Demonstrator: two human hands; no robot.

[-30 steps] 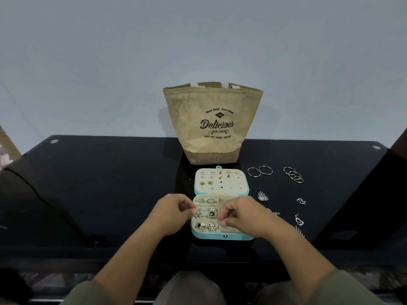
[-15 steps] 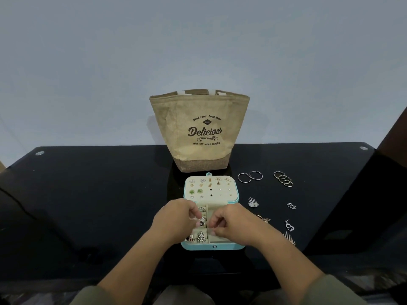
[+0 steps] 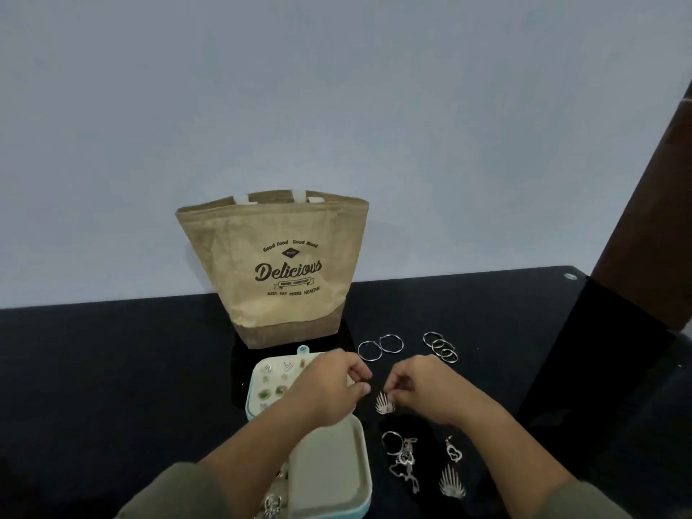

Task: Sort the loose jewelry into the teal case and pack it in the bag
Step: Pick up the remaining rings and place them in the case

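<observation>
While the right hand (image 3: 423, 391) pinches the top of a fan earring (image 3: 384, 403) that lies on the table (image 3: 112, 368), at 3 o'clock of the case (image 3: 367, 477), the left hand (image 3: 333, 391) sits over the case lid with thumb and forefinger drawn together. Cannot tell whether it holds anything.

Risks, as judged:
- The earring is thin and flat. A fingertip pinch could slip, and on glossy glass it would skid toward the tangle of hoop and chain (image 3: 402, 457) at 5 o'clock.
- The left forearm crosses the case base, so the sleeve could drag the rings (image 3: 272, 504) out at the near edge.
- The tangle may lift as one clump and not fit a slot.

Containers:
- Case: open. The lid at 12 o'clock carries rows of studs (image 3: 270, 393), some of them green. The base at 6 o'clock shows a cream compartment on its right and rings on its left. The forearm hides the rest.
- Bag (image 3: 273, 271): upright at 12 o'clock behind the case, mouth open, inside not visible.

Loose on the table: two hoops (image 3: 380, 346) at 1 o'clock, stacked rings (image 3: 442, 346) at 2 o'clock, heart pendant (image 3: 453, 449) and second fan earring (image 3: 451, 481) at 4 o'clock.
</observation>
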